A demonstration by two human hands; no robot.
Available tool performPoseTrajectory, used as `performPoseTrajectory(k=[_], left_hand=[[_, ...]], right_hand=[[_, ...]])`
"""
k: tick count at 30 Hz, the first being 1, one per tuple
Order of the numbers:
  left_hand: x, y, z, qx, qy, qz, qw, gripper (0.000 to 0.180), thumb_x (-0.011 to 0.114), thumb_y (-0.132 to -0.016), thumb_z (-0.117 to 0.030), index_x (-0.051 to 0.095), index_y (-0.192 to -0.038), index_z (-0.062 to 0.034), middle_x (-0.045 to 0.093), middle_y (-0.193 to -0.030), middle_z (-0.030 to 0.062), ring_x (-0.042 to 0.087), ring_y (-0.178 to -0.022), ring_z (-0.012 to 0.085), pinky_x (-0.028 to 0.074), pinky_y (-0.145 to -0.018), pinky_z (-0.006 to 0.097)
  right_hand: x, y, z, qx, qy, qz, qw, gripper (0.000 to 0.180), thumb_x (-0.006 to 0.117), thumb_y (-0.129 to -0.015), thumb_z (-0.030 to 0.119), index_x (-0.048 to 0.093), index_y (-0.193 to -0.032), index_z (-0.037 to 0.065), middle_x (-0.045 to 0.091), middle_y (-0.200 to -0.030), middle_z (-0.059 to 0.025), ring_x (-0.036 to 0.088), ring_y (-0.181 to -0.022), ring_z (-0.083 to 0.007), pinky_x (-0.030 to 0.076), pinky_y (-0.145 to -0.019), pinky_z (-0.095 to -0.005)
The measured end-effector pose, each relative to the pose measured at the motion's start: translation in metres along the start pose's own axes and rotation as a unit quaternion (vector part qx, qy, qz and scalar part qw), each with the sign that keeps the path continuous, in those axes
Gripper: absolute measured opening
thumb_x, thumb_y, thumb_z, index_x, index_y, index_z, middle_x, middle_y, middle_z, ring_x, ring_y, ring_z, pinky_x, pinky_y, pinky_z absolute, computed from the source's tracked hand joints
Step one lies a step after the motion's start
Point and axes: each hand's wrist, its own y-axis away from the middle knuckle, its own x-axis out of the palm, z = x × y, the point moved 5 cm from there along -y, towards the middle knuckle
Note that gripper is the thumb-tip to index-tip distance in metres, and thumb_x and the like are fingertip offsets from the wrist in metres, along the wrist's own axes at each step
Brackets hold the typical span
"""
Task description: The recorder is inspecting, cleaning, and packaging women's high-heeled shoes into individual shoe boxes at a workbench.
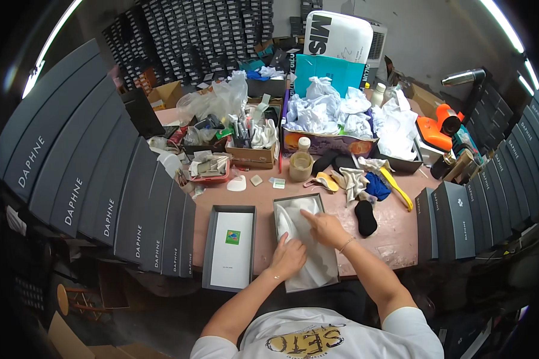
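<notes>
A grey shoe box (pixel 337 263) lies before me at the table's front edge, lined with white tissue paper (pixel 317 266) that covers whatever is inside. My left hand (pixel 289 257) rests on the paper near the box's left side, thumb and fingers apart. Over the box's upper right part, my right hand (pixel 328 229) touches the paper with its index finger stretched out and the other fingers bent. Just left of the box is a grey box lid (pixel 207 263), its white inside facing up with a small green sticker (pixel 233 237) on it.
Stacks of dark grey shoe boxes (pixel 120 197) (pixel 455 221) flank the table. Behind stand a jar of yellowish liquid (pixel 300 166), a carton of crumpled paper (pixel 329 143), a tool carton (pixel 251 157), cloths (pixel 352 182), a yellow-handled tool (pixel 396 188) and a black pad (pixel 365 218).
</notes>
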Motion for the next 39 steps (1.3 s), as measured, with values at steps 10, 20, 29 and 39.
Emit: performPoseTrajectory(k=[10, 20, 29, 39], left_hand=[[-0.041, 0.047, 0.017, -0.270, 0.592, -0.209, 0.730, 0.047, 0.042, -0.101, -0.035, 0.052, -0.126, 0.0036, 0.055, -0.127, 0.0135, 0.051, -0.119, 0.0236, 0.040, -0.101, 0.036], [-0.075, 0.061, 0.017, -0.311, 0.848, -0.219, 0.369, 0.061, 0.041, -0.091, -0.052, 0.046, -0.133, -0.0073, 0.058, -0.122, 0.0146, 0.059, -0.110, 0.0310, 0.048, -0.095, 0.046], [-0.075, 0.070, 0.040, -0.329, 0.818, -0.288, 0.373, 0.058, 0.038, -0.095, -0.052, 0.048, -0.131, -0.0079, 0.057, -0.124, 0.0097, 0.057, -0.111, 0.0249, 0.046, -0.095, 0.038], [0.021, 0.122, 0.082, -0.209, 0.918, -0.200, 0.271, 0.052, 0.039, -0.097, -0.039, 0.043, -0.136, -0.0050, 0.054, -0.128, 0.0129, 0.054, -0.118, 0.0259, 0.044, -0.102, 0.040]], right_hand=[[-0.057, 0.042, -0.003, 0.085, -0.664, -0.157, 0.726, 0.029, 0.052, -0.096, 0.014, 0.056, -0.121, -0.001, 0.063, -0.104, -0.0019, 0.059, -0.087, -0.0094, 0.049, -0.075, -0.0247], [-0.058, 0.042, 0.053, -0.013, -0.447, -0.203, 0.871, 0.055, 0.071, -0.081, 0.007, 0.048, -0.131, 0.004, 0.056, -0.117, -0.0111, 0.059, -0.096, -0.0163, 0.052, -0.069, -0.0264], [-0.070, 0.050, 0.130, -0.230, -0.293, 0.038, 0.927, 0.033, 0.074, -0.080, 0.026, 0.063, -0.103, 0.005, 0.059, -0.098, -0.0146, 0.058, -0.094, -0.0311, 0.047, -0.082, -0.0364], [-0.038, -0.018, 0.166, -0.237, -0.279, -0.214, 0.905, 0.022, 0.073, -0.079, 0.020, 0.062, -0.090, 0.004, 0.059, -0.085, -0.0118, 0.057, -0.081, -0.0308, 0.047, -0.072, -0.0370]])
